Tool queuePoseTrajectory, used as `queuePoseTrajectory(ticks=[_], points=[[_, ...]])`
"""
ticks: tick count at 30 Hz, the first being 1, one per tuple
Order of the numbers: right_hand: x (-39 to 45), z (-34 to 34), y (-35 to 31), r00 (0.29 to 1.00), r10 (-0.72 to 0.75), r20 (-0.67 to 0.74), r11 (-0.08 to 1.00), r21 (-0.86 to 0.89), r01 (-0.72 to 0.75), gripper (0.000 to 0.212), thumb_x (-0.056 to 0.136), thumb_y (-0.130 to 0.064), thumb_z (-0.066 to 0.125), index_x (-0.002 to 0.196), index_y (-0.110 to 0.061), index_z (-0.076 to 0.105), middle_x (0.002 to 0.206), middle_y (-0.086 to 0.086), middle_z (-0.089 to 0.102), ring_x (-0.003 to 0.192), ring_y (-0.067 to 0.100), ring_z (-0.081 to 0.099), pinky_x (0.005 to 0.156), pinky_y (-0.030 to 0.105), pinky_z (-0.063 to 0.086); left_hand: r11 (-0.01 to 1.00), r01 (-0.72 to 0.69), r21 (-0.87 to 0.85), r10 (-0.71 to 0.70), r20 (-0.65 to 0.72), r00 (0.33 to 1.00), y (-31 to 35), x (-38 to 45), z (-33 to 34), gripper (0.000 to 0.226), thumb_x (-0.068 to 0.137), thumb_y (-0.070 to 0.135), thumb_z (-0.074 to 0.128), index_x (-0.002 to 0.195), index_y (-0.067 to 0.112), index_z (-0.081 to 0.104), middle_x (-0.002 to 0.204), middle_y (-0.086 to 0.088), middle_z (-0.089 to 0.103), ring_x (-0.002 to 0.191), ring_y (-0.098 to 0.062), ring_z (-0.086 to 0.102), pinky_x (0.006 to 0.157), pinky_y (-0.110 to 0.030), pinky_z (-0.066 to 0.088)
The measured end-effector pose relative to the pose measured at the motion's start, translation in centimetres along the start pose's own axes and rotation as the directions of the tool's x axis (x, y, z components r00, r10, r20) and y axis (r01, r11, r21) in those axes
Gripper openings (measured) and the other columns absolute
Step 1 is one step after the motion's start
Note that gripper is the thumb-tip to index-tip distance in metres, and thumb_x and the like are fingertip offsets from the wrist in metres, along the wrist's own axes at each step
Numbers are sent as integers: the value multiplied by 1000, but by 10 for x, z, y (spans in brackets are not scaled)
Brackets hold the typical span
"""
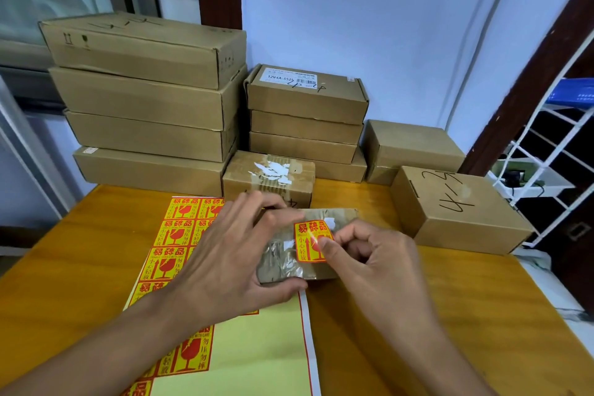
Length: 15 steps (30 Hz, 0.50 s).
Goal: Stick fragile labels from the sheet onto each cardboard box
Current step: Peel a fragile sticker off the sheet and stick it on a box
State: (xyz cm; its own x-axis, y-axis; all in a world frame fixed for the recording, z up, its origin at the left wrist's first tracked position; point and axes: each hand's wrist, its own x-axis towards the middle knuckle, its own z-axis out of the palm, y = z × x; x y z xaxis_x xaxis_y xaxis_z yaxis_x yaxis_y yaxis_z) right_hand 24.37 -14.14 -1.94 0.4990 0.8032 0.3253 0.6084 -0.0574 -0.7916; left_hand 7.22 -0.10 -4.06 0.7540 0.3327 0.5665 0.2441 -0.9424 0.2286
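Label (313, 241) going onto small box (289, 254); left hand (231, 254) grips box; right hand (369, 254) fingers pinch label; next: press flat.

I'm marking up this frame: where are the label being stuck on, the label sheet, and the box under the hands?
label (308, 236), head view, its upper left
label sheet (167, 235), head view, unpeeled labels
box (324, 214), head view, far top edge

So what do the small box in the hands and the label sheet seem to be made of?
Small box: brown cardboard, matte, partly wrapped in glossy clear tape, which shows glare. Label sheet: probably paper stickers on a smooth pale yellow backing, bare where labels are gone.
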Motion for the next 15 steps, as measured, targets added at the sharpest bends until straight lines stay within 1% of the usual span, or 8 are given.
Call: queuePoseTrajectory(ticks=[2,4,9,12,15], points=[[-1,0,-1,1000,-17,-11,997,-70,16,30,89,-40,79,68,-24,65,46,-10,51,43,8,40,49,31,35,1000,-2,5,2,0,1000,0,0,0,83,74,71,72,140,31,41,129,1,48,112,-12,47,83,-37,49],[-2,1,-1,1000,-26,-13,992,-124,25,31,88,-41,78,67,-25,63,46,-11,51,42,10,41,49,33,38,1000,-3,11,3,2,1000,-1,0,1,80,74,72,72,137,31,43,129,0,48,111,-13,47,82,-38,49],[-1,0,-2,999,-29,-14,988,-153,27,30,90,-40,78,67,-27,63,47,-12,53,42,9,44,50,34,45,997,-22,69,20,30,999,-1,0,1,64,78,76,62,127,37,52,131,-2,45,113,-14,43,81,-33,45],[-2,1,-2,999,-35,-20,980,-198,31,30,89,-42,77,68,-27,63,50,-12,58,43,10,49,52,36,51,996,-27,86,24,45,999,-1,0,1,62,80,77,58,126,36,57,133,-3,46,114,-15,43,81,-32,43],[-2,2,0,998,-46,-34,970,-242,37,30,89,-47,75,70,-28,63,52,-13,59,45,10,51,51,37,52,996,-30,81,27,34,999,-1,1,1,62,80,77,59,125,34,58,132,-4,46,114,-15,44,81,-34,45]])
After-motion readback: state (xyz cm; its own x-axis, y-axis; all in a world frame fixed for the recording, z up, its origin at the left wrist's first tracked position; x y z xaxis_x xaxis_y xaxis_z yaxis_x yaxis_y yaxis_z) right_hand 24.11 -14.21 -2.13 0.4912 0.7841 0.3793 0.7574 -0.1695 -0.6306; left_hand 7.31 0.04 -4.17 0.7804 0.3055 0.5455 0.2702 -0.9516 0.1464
